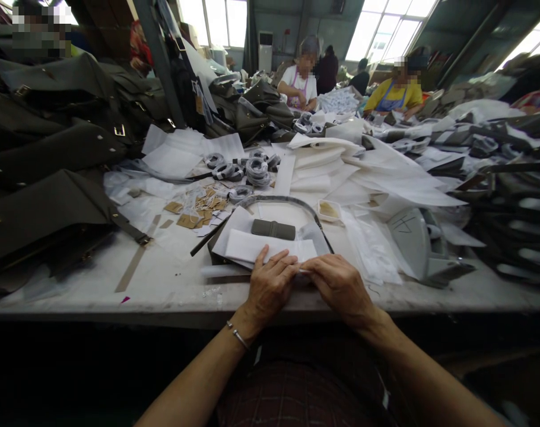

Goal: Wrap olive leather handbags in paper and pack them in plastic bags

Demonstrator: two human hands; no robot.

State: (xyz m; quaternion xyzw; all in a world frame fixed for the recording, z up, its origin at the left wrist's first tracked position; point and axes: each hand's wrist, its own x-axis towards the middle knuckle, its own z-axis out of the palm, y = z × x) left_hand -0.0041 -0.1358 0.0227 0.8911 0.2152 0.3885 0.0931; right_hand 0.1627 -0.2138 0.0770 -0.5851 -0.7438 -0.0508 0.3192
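A dark handbag [217, 244] lies on the table in front of me, its wrapped strap [292, 199] arching behind it. White foam sheet [243, 244] covers its near part, and a dark grey-green flap piece [273, 229] shows above the sheet. My left hand [273, 279] rests on the near edge of the sheet, fingers stretched out and pressing down. Beside it, my right hand [339, 284] is closed in a pinch at the sheet's near right edge. Its fingertips partly hide what they grip.
Dark bags [60, 207] are piled at the left, more at the right. Coiled straps [257, 171], brown tags [201, 210] and white sheets [323, 166] lie behind the handbag. A tape dispenser [419, 243] stands at the right. Two people [392, 95] work across the table.
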